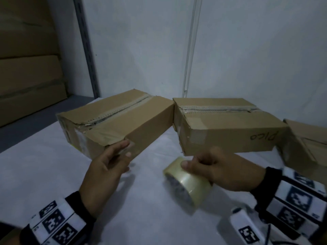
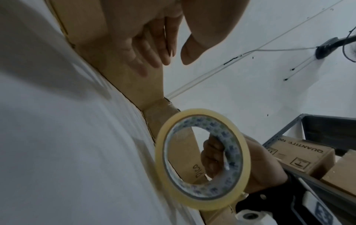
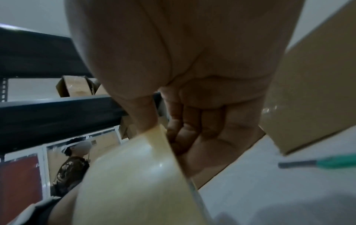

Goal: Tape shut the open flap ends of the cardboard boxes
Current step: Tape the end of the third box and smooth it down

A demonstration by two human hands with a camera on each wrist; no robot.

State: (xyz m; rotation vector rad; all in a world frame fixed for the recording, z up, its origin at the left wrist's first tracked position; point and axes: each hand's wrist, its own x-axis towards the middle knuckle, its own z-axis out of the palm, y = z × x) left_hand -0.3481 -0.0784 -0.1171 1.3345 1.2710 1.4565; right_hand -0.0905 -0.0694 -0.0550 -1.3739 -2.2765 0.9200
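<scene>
Two brown cardboard boxes sit side by side on the white table (image 1: 53,174). The left box (image 1: 115,124) and the right box (image 1: 230,128), marked "Pico", both have worn tape along their top seams. My left hand (image 1: 126,149) reaches to the left box's near corner, fingers (image 2: 146,60) straight against its side (image 2: 134,85), thumb apart. My right hand (image 1: 194,165) grips a roll of clear tape (image 1: 187,183) just above the table in front of the right box, thumb on the outside, fingers through the core (image 2: 231,152). The roll (image 3: 125,175) fills the right wrist view below the right hand (image 3: 183,121).
A third cardboard box (image 1: 307,144) lies at the table's right edge. A green-handled tool (image 3: 327,162) rests on the table near it. Stacked boxes (image 1: 30,76) stand beyond the left edge, a white wall rises behind, and a metal rack with cartons (image 2: 300,155) stands to the right.
</scene>
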